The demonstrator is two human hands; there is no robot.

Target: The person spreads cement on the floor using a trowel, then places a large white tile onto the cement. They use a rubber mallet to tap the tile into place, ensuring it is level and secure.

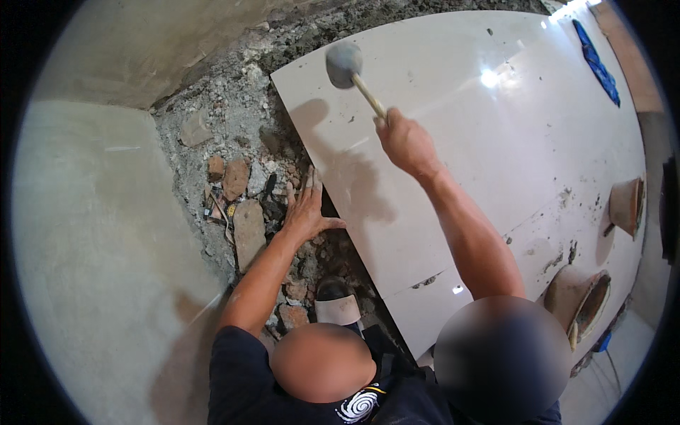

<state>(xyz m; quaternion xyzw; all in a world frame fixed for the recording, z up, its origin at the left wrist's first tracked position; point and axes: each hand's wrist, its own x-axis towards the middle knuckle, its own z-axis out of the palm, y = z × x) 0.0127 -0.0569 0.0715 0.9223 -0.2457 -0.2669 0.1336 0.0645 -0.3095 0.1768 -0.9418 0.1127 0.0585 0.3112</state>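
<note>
My right hand [407, 144] is closed around the wooden handle of a rubber mallet [344, 62]. The mallet's grey rounded head is held over the far left part of a large glossy off-white tile [439, 78], and its shadow falls on the surface. My left hand [306, 212] lies at the tile's left edge, thumb and fingers spread, fingertips by the rim and thumb on the edge. Specks of mortar dot the tiled surface, and a joint line crosses it nearer to me.
Left of the tile runs a strip of rubble with broken bricks [236, 178] and a long stone [248, 234]. A smooth wall [99, 212] bounds it. Two mortar-stained buckets [572, 294] stand or lean at right. A blue plastic piece [596, 64] lies far right. A sandal [338, 309] shows below.
</note>
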